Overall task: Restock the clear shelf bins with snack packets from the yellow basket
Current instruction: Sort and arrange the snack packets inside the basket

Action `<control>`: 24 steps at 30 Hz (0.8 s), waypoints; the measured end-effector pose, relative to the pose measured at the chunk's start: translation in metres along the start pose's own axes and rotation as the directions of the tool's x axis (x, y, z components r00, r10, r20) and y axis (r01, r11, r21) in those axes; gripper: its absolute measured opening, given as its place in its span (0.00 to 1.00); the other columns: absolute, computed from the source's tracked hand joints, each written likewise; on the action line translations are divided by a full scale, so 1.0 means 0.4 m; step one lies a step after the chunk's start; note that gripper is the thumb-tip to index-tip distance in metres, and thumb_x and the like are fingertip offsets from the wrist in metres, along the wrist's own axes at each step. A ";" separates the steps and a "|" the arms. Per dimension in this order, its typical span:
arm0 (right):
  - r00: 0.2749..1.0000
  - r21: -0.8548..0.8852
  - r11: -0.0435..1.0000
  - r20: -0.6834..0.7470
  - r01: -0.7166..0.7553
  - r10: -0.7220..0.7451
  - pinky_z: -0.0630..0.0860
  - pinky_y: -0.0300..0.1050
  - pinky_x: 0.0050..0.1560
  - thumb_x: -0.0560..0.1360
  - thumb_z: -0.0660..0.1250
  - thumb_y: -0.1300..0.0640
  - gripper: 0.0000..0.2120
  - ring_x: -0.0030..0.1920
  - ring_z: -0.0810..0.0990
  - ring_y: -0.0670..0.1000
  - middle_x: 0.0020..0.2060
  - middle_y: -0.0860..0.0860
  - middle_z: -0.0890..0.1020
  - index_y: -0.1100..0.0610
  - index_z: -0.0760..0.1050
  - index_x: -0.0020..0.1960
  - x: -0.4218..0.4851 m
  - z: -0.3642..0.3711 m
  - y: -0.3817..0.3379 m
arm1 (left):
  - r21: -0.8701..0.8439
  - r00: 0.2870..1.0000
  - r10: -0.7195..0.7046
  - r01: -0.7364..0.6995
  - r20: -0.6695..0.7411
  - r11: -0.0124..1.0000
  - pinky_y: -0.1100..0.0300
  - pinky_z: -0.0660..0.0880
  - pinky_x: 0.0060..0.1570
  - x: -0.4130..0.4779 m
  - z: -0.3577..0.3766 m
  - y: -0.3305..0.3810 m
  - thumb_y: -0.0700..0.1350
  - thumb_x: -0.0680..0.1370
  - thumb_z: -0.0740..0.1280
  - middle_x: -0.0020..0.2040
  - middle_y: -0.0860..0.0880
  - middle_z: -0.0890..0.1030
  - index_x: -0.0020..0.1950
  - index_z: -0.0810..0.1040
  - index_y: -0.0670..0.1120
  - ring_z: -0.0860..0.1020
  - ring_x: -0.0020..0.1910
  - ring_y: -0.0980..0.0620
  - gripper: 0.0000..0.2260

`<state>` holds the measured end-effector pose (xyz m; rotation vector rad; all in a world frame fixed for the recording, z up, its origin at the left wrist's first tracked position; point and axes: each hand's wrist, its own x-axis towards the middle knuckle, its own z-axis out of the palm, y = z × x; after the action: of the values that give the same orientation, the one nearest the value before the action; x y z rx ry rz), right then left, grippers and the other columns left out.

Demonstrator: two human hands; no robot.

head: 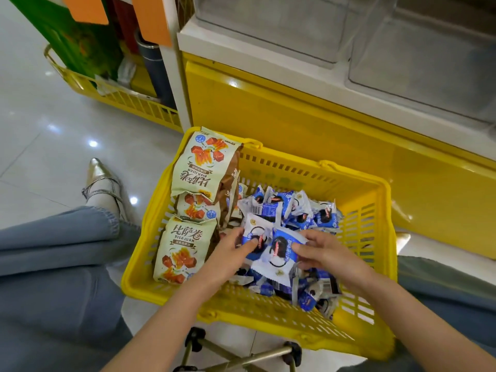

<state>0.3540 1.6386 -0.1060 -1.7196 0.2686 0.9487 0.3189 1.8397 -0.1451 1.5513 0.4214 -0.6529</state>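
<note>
— Two yellow baskets, is it?
— Yes. On the glossy pale tiled floor, a slotted yellow crate stands far left. The yellow slotted plastic basket sits before the shelf unit's yellow base, under the clear plastic shelf bins at upper right.
— And the hands?
— Both are inside the basket. Cream snack bags lie just left of the left hand, which pinches a small blue-and-white cookie packet. The right hand pinches a second blue-and-white packet beside it, over the heap of blue-and-white packets.
</note>
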 end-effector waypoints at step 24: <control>0.993 -0.770 0.627 0.104 0.117 -0.056 0.71 0.40 0.47 0.75 0.68 0.50 0.15 0.54 0.77 0.49 0.57 0.47 0.78 0.51 0.76 0.60 0.248 0.195 0.280 | -0.080 0.990 0.061 -0.072 -0.127 0.994 0.54 0.74 0.58 -0.011 -0.123 0.035 0.56 0.70 0.70 0.54 0.56 0.81 0.59 0.73 0.56 0.79 0.54 0.56 0.19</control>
<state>0.3155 1.6928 -0.2610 -2.4547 -0.3451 1.1392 0.3318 1.8876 -0.1316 1.5233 0.4830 -0.4824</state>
